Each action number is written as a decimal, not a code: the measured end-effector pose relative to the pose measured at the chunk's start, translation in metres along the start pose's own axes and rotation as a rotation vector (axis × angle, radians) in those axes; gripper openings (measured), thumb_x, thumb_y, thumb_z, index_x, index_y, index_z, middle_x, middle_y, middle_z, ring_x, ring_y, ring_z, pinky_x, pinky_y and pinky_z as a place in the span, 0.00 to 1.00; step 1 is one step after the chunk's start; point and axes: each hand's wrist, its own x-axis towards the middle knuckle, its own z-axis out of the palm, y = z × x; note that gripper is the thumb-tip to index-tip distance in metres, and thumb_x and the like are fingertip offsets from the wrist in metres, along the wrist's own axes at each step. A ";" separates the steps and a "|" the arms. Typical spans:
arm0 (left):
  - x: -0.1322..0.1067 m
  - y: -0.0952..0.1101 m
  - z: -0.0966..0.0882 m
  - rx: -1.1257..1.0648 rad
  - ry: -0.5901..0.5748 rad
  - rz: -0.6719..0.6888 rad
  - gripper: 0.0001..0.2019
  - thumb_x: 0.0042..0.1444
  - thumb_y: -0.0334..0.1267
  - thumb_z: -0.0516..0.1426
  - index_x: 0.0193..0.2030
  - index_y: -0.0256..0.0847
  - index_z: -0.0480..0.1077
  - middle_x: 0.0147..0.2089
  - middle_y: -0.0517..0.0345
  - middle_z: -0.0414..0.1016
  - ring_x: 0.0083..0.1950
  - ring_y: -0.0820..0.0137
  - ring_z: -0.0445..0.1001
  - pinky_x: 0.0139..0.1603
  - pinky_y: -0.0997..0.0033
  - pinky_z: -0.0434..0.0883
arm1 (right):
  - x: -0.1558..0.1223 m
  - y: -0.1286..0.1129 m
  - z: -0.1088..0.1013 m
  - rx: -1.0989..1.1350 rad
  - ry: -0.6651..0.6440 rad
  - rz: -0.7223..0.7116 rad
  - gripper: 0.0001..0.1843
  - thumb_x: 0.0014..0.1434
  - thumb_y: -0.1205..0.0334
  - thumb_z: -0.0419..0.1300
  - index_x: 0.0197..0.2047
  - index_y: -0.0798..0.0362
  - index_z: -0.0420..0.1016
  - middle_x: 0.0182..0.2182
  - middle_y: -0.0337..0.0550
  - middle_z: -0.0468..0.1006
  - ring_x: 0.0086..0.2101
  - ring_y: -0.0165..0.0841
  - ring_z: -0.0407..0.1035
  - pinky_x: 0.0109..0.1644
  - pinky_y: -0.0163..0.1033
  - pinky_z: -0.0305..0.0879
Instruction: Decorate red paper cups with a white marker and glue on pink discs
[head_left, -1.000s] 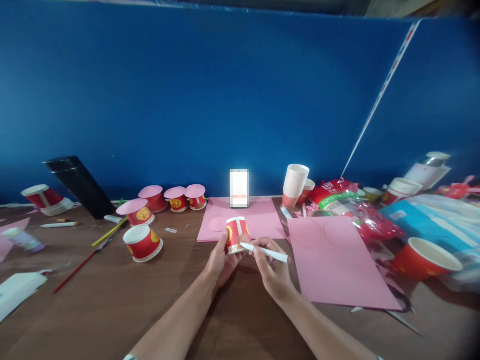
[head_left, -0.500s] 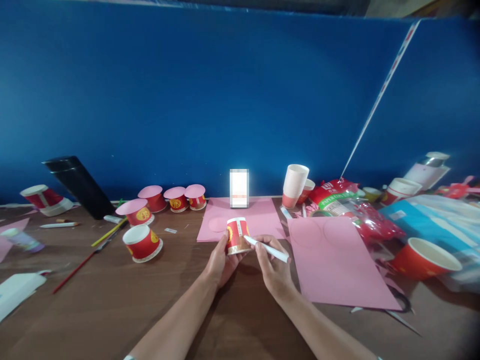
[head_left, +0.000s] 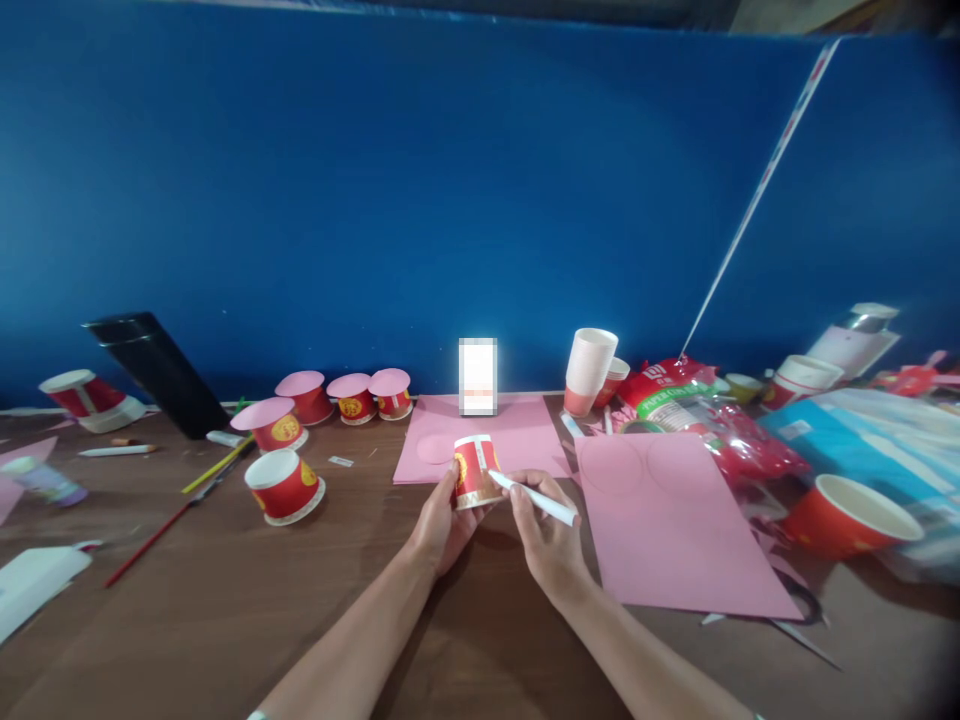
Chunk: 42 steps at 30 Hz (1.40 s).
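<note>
My left hand grips a small red paper cup, held upside down above the brown table. My right hand pinches a white pen, its tip touching the cup's side. Behind the cup lies a pink paper sheet. A larger pink sheet with faint circles lies just right of my right hand.
Several red cups stand upside down at left, some capped with pink discs. A black cylinder leans against the blue wall. White cups, a red snack bag, an open red cup and scissors crowd the right. Pencils lie left.
The pen tip has crept slightly up along the cup's side. Both hands otherwise stay in place.
</note>
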 end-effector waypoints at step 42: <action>-0.001 -0.001 0.004 0.013 0.024 0.016 0.15 0.57 0.42 0.54 0.46 0.34 0.70 0.46 0.48 0.76 0.50 0.62 0.72 0.56 0.62 0.64 | 0.001 -0.002 -0.002 -0.038 -0.014 0.040 0.08 0.60 0.58 0.54 0.35 0.53 0.68 0.26 0.39 0.73 0.24 0.29 0.65 0.27 0.33 0.63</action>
